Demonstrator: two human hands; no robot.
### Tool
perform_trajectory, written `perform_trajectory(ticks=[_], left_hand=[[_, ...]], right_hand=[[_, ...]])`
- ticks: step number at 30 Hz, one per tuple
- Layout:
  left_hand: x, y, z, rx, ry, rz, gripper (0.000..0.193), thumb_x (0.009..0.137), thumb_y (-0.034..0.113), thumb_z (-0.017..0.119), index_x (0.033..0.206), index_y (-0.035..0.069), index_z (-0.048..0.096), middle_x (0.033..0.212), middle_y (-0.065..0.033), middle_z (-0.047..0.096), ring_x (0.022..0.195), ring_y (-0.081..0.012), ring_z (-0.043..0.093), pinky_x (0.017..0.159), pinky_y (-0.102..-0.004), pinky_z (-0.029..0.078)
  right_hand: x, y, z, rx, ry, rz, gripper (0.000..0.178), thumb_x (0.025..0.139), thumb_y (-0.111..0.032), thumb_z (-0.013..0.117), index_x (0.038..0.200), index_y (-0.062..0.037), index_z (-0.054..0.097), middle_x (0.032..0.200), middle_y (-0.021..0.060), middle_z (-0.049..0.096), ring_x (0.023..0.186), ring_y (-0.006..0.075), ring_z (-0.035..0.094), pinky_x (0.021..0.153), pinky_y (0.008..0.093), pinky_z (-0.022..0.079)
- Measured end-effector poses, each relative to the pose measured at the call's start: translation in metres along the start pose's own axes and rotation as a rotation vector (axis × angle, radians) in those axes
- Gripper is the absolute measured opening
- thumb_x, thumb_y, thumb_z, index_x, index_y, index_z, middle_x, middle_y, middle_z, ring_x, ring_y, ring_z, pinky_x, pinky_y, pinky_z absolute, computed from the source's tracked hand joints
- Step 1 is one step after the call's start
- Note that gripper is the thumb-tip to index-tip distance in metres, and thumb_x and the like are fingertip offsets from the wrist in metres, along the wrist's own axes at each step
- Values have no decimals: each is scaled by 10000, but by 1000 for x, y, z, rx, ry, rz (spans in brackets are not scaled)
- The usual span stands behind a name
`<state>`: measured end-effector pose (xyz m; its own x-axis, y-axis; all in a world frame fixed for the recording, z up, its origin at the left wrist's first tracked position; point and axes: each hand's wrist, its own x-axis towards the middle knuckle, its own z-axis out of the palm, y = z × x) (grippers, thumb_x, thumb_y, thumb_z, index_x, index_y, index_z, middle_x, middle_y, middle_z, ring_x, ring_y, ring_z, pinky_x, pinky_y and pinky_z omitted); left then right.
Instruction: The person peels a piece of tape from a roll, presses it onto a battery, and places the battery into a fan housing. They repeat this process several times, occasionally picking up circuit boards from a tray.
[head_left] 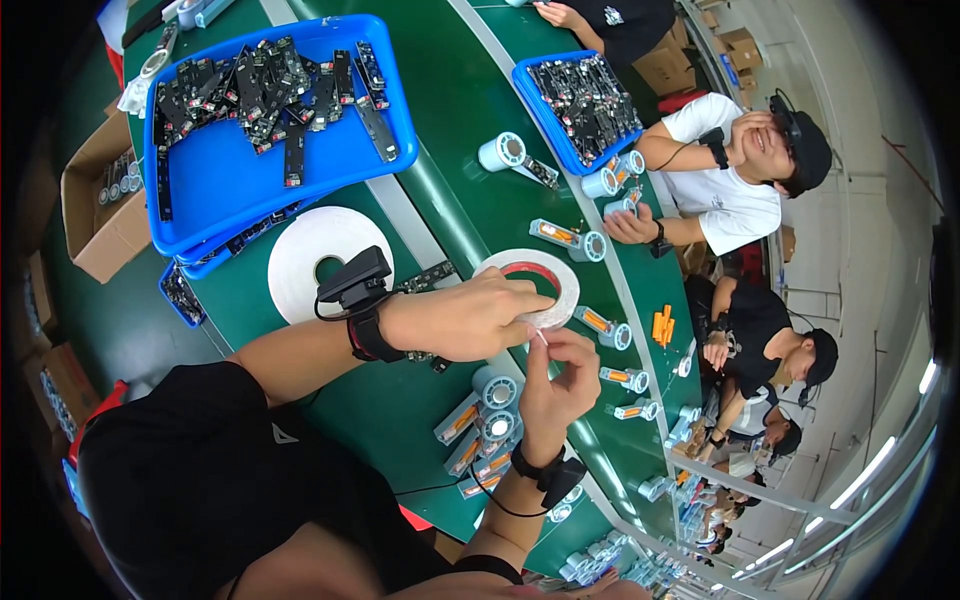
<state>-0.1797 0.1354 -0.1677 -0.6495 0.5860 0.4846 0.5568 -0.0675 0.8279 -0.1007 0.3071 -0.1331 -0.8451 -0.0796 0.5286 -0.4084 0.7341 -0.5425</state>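
My left hand (462,315) grips the near edge of a roll of white tape (562,290) with a red inner ring. Just below the roll, my right hand (562,382) is closed in a pinch on the tape's narrow loose end (543,338), close to my left fingertips. Small black circuit boards (432,276) lie partly hidden under my left wrist. Beside my right wrist stand several light-blue handheld housings (496,388) with round ends and orange parts inside.
A blue tray (225,205) of black boards sits at the far left, near a large white roll (290,262). Another blue tray (530,95) stands beside a co-worker (735,165) across the green bench. More light-blue housings (568,238) line the bench; a cardboard box (105,215) stands left.
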Motion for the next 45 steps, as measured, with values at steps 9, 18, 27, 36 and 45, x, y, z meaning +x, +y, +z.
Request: perform_trajectory(ticks=[9, 18, 27, 36, 45], left_hand=[[6, -14, -14, -108, 366, -334, 372, 978, 145, 572, 1293, -53, 544, 973, -219, 595, 877, -420, 599, 856, -470, 459], [5, -9, 0, -194, 295, -219, 405, 978, 146, 584, 1314, -74, 528, 1015, -218, 606, 929, -411, 595, 847, -461, 469], [2, -6, -10, -202, 317, -277, 393, 970, 147, 589, 1294, -69, 539, 1062, -237, 614, 972, -426, 603, 852, -480, 472], [12, 5, -23, -245, -134, -391, 440, 1001, 192, 577, 1356, -61, 520, 1194, -240, 635, 1052, -397, 639, 887, -432, 518], [4, 2, -6, -33, -104, -184, 336, 1011, 220, 561, 1246, -20, 580, 1157, -200, 648, 1048, -385, 633, 874, -445, 518]], right_hand=[[5, 111, -33, 585, 548, 666, 356, 863, 34, 706, 1130, -22, 478, 924, 102, 686, 593, 107, 545, 484, 231, 391], [-19, 241, -5, 18, 248, 938, 372, 821, -79, 789, 1108, -31, 558, 769, 64, 678, 598, 127, 579, 505, 259, 436], [-2, 215, 32, -690, 335, 512, 383, 830, -153, 792, 1150, -15, 632, 1026, 190, 640, 888, 359, 658, 827, 417, 527], [-23, 226, -17, -705, 258, 536, 296, 873, -92, 722, 1146, -8, 643, 1063, 177, 607, 888, 323, 648, 744, 377, 540], [-37, -4, 5, 270, 135, 547, 258, 955, -28, 642, 1200, 52, 633, 1106, 131, 650, 773, 158, 672, 611, 251, 547]])
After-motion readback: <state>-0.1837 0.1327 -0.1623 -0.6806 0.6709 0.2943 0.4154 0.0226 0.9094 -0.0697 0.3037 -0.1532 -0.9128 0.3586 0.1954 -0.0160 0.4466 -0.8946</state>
